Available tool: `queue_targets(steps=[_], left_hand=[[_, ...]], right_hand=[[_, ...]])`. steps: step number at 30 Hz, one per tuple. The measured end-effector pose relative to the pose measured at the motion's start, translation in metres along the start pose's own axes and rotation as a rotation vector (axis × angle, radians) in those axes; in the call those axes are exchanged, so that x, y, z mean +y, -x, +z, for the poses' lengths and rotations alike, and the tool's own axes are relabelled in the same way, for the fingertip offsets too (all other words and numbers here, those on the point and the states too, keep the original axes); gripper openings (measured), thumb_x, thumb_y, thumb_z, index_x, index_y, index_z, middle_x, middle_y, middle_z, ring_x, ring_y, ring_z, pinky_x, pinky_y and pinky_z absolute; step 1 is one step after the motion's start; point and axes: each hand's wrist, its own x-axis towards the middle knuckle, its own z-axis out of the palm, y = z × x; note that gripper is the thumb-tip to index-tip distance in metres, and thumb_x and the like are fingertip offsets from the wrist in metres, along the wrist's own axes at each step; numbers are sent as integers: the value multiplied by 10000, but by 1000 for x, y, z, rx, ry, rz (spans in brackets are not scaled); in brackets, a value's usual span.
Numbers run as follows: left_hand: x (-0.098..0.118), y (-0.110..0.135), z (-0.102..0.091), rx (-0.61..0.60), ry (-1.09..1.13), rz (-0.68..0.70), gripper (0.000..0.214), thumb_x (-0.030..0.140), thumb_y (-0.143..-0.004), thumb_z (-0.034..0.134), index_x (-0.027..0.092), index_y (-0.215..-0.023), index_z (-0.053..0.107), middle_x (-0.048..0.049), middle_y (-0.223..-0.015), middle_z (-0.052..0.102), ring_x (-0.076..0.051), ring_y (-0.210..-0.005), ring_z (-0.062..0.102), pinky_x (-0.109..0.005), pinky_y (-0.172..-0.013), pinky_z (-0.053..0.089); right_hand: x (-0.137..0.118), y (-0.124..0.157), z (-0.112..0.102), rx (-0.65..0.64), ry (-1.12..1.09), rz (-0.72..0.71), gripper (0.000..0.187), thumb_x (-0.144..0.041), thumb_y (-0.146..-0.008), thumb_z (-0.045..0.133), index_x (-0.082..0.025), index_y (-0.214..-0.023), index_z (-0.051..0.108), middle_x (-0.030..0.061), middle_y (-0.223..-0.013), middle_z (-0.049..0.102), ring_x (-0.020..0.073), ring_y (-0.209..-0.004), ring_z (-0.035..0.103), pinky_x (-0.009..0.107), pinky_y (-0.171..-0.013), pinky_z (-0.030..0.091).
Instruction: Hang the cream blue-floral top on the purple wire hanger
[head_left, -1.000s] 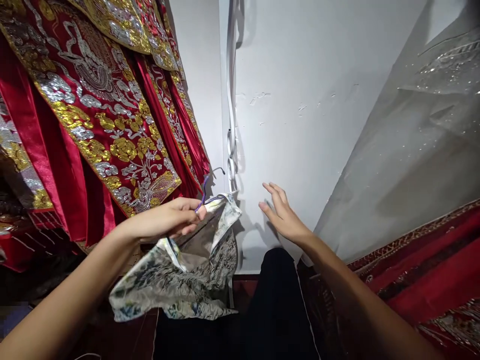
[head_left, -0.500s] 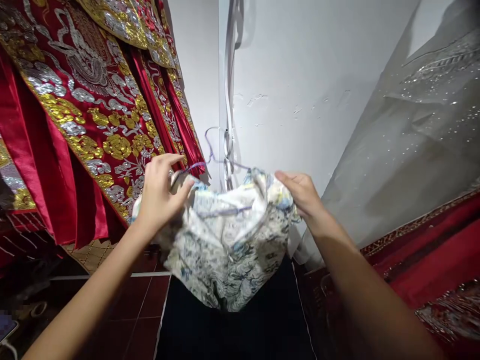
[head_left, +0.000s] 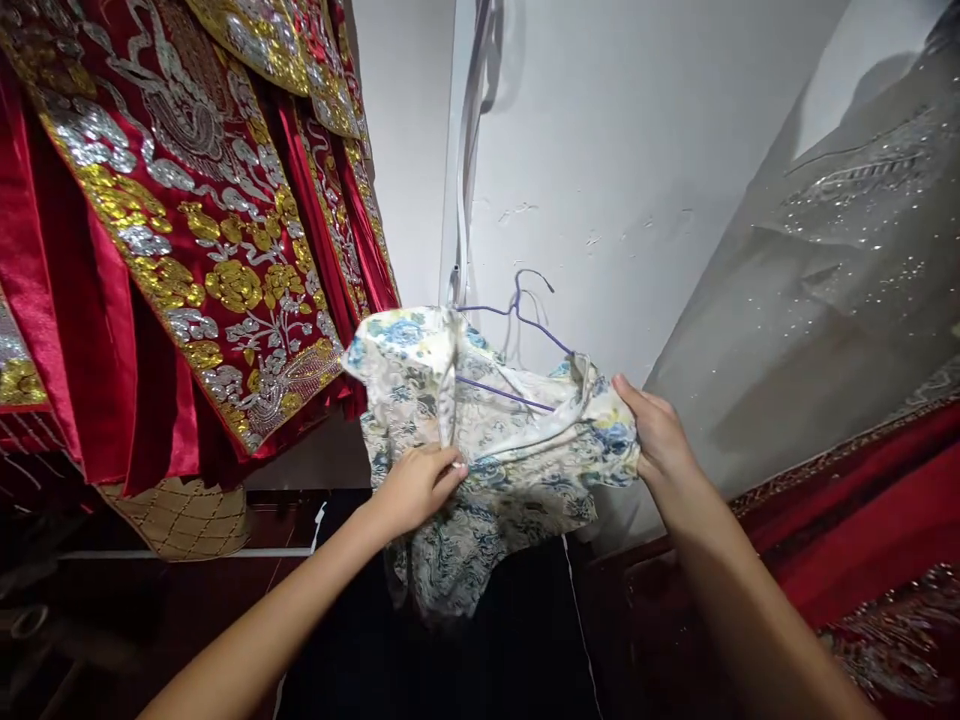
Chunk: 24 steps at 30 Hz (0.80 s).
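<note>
A white blouse with a blue and yellow floral print hangs on a thin purple wire hanger, whose hook points up and rests on nothing. The hanger's shoulders run inside the garment, and its lower bar shows through the open neckline. My left hand pinches the neckline edge at the front of the blouse. At the right shoulder, my right hand grips the sleeve, thumb on top and the other fingers hidden behind the cloth.
Red garments with gold and silver embroidery hang at the left. A white wall with a pale vertical pole stands ahead. At the right hangs a translucent sparkling cover, with red fabric below.
My left hand has gone from the left shoulder down to the front neckline and closed on it. The blouse and hanger have turned and shifted right; my right hand stays at the right shoulder.
</note>
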Motion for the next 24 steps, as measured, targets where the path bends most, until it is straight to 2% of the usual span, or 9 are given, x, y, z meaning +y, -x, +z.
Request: queue_targets(steps=[2, 5, 7, 10, 13, 15, 17, 20, 24], left_hand=[[3, 5, 8, -33, 12, 28, 349, 419, -1005, 375, 208, -844, 603, -61, -785, 632, -236, -788, 600, -317, -712, 410], [4, 14, 20, -102, 21, 3, 349, 443, -989, 417, 207, -817, 608, -47, -698, 628, -228, -722, 603, -317, -696, 404], [4, 21, 26, -149, 50, -52, 344, 463, -977, 431, 214, -851, 633, -45, -711, 653, -227, -715, 616, -317, -696, 419], [4, 28, 31, -131, 99, -102, 339, 479, -974, 417, 240, -1002, 655, -54, -881, 702, -241, -839, 640, -320, -750, 454], [3, 24, 23, -79, 76, -108, 334, 457, -983, 397, 231, -947, 639, -44, -789, 671, -231, -756, 628, -304, -691, 435], [0, 16, 10, -20, 39, -116, 326, 437, -988, 390, 224, -870, 608, -26, -690, 617, -213, -669, 595, -286, -635, 394], [-1, 11, -5, 63, 26, -118, 318, 432, -994, 385, 225, -860, 587, -22, -714, 609, -208, -691, 585, -277, -640, 381], [2, 12, -21, 134, 72, -135, 316, 441, -1009, 360, 226, -912, 570, -15, -775, 602, -197, -718, 568, -270, -653, 378], [10, 28, -24, 106, 111, -95, 268, 400, -1022, 361, 231, -956, 559, -6, -824, 607, -191, -773, 570, -275, -714, 380]], right_hand=[[10, 8, -15, 8, 35, 20, 378, -593, -749, 726, -219, -779, 683, 56, -633, 699, 292, -661, 712, 386, -553, 567], [8, 25, -21, -19, 44, 18, 326, -562, -774, 713, -237, -768, 696, 44, -640, 687, 260, -599, 673, 360, -506, 528], [-4, 38, -16, -80, 80, -22, 316, -535, -784, 719, -224, -731, 697, 29, -610, 654, 208, -521, 605, 314, -452, 463], [-28, 44, 8, -219, 227, -139, 376, -517, -801, 719, -185, -634, 669, 18, -591, 610, 157, -517, 542, 266, -456, 398], [-45, 21, 46, -279, 221, -158, 403, -560, -782, 721, -177, -661, 695, 25, -633, 647, 170, -583, 582, 268, -520, 439], [-49, -8, 70, -244, 67, -108, 408, -578, -705, 777, -179, -663, 703, 28, -599, 647, 181, -574, 598, 279, -524, 463], [-47, -35, 83, -198, -93, -83, 408, -556, -617, 843, -179, -627, 685, 23, -559, 633, 182, -557, 607, 287, -536, 488], [-38, -51, 82, -137, -264, -78, 414, -514, -551, 889, -178, -607, 655, 20, -541, 627, 185, -538, 620, 296, -545, 512], [-17, -25, 58, -114, -288, 15, 390, -481, -614, 873, -163, -672, 655, 17, -537, 616, 191, -506, 618, 298, -502, 505]])
